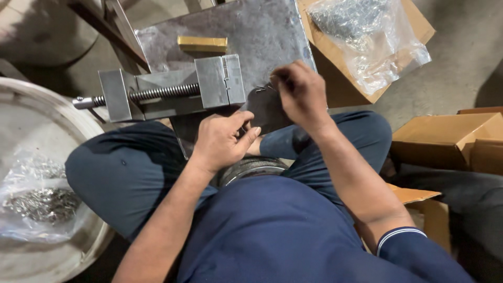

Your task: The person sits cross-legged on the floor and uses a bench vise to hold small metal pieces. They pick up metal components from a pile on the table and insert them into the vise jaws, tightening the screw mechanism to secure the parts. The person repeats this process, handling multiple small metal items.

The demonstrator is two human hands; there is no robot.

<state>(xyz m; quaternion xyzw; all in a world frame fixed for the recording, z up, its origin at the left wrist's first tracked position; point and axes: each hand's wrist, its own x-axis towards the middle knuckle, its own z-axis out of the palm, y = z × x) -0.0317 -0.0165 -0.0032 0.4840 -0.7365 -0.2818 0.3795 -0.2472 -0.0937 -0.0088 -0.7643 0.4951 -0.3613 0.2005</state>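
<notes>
The right hand pinches a small wire clip at its fingertips, just beside the vise on the metal plate. The left hand, below the vise, curls loosely; whether it holds anything, I cannot tell.

Worn grey steel plate serves as the work surface, raised over a concrete floor. Bolted-looking grey metal vise with a threaded screw sits on the plate's near left part. Small yellow-brass rectangular block lies just behind the vise. Small bent wire pieces lie right of the vise jaws. Open brown cardboard box sits on the floor, right of the vise.
</notes>
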